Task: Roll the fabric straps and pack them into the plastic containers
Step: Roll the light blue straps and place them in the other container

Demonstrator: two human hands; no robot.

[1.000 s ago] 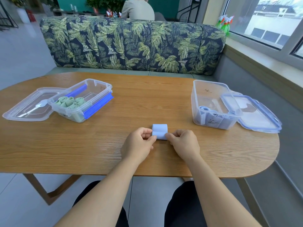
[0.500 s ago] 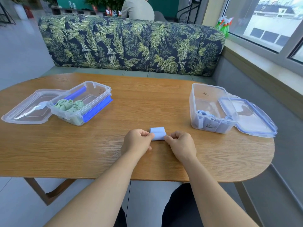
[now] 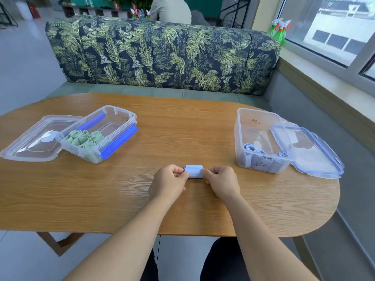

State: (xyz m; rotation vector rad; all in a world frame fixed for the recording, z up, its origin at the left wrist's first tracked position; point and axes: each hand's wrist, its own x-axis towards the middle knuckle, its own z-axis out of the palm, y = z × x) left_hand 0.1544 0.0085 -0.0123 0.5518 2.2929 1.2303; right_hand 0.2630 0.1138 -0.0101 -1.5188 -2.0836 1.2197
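Light blue strap roll (image 3: 194,170) sits on the wooden table (image 3: 182,126), near the front edge, about mid-width. Left hand (image 3: 168,182) pinches its left end, right hand (image 3: 222,181) pinches its right end; fingers of both curled in, knuckles hide the roll's ends.

Right of the roll: clear container (image 3: 261,126) with rolled blue straps (image 3: 251,148) in its near end, scribbled marks on the wall. Its blue-rimmed lid (image 3: 316,157) lies just beside it, leaning on the right wall.

Left, well apart: clear container with blue clips (image 3: 119,138), angled, rolled green straps (image 3: 85,138) packed in the near half. Its clear lid (image 3: 36,138) lies flat under its left side.

Table surface between roll and either box is open wood. Behind: leaf-print bench back (image 3: 162,53), a seated person (image 3: 171,11) beyond it, spray bottles (image 3: 280,30) on the window sill at right.
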